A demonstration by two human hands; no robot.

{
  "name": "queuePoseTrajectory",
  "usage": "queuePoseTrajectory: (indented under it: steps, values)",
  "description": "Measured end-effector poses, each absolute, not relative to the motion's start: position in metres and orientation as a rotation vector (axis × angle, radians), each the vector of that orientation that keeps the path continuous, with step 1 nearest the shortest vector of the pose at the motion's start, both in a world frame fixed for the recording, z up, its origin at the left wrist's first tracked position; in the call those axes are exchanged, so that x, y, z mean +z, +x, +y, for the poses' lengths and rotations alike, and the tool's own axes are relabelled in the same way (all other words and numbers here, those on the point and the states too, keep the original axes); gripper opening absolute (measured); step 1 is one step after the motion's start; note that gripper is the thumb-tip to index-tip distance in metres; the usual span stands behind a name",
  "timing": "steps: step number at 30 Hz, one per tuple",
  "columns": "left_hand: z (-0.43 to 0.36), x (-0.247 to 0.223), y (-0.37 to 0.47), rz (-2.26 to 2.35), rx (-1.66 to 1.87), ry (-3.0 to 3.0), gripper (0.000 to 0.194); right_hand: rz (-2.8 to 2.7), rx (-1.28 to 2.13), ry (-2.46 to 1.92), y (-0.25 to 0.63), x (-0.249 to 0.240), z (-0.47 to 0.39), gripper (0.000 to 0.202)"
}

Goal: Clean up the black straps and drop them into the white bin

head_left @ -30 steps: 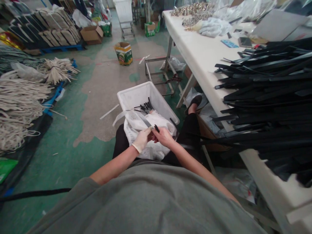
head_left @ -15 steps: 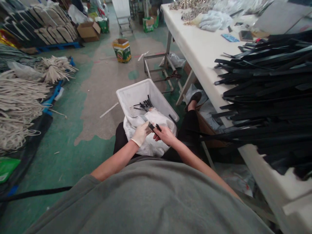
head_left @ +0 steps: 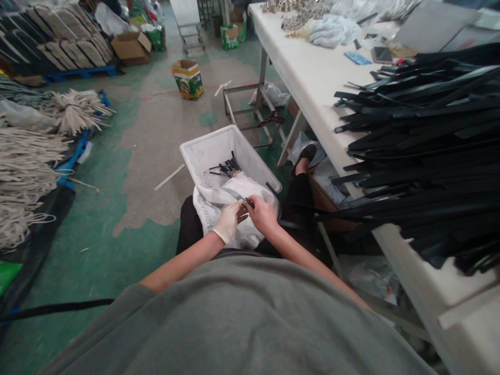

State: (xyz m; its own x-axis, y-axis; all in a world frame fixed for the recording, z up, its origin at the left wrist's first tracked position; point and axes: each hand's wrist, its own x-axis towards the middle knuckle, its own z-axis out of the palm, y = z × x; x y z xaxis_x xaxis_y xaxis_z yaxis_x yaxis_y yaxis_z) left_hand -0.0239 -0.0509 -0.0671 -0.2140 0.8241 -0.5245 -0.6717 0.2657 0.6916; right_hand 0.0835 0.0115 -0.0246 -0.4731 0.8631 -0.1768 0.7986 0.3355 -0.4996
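My left hand [head_left: 228,220], in a pale glove, is closed on a black strap [head_left: 249,203] above my lap. My bare right hand [head_left: 263,214] pinches the same strap, and the two hands almost meet. Beneath them a white sack [head_left: 207,211] lies over my thighs and the near side of a white plastic bin [head_left: 191,159]. Several short black strap pieces [head_left: 227,166] lie in the bin. The fingertips partly cover the strap, so its full length is hidden.
A heap of long black straps [head_left: 422,151] overhangs the white table [head_left: 289,49] on my right. Metal hardware [head_left: 304,21] is piled at its far end. Bundles of beige cord [head_left: 27,156] lie at the left. A metal frame [head_left: 244,112] and a cardboard box [head_left: 188,80] stand ahead.
My hands have drawn closer together around the strap, and less of it shows between them. The whole scene has shifted slightly left in view.
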Motion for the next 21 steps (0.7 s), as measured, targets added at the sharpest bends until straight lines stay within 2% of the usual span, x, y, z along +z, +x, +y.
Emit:
queuePoseTrajectory:
  steps: [3,5,9,13,15,17,19,21]
  values:
    - [-0.052,-0.065,-0.022,1.122,1.352,0.186,0.020,-2.381,0.903,-1.409,0.089,-0.030,0.015,0.037]
    - [-0.053,-0.062,-0.026,1.061,1.285,0.087,0.019,-2.339,1.048,-1.284,0.094,-0.032,0.018,0.030]
    - [-0.040,-0.060,-0.054,0.876,1.236,-0.163,0.043,-2.013,1.527,-1.226,0.109,-0.024,0.020,0.036]
    - [-0.007,-0.054,-0.119,1.002,1.572,-0.383,0.059,-1.757,1.933,-1.032,0.136,-0.003,0.013,0.045]
    - [0.008,-0.044,-0.151,1.022,1.727,-0.411,0.053,-1.709,2.082,-0.901,0.150,0.007,0.006,0.045]
    - [0.017,-0.031,-0.172,1.024,1.839,-0.363,0.038,-1.669,2.163,-0.811,0.157,0.014,-0.002,0.044]
    - [0.019,-0.022,-0.176,1.056,1.895,-0.245,0.028,-1.678,2.162,-0.744,0.157,0.019,-0.009,0.040]
    - [0.013,-0.019,-0.167,1.131,1.880,-0.070,0.027,-1.749,2.053,-0.698,0.151,0.024,-0.013,0.033]
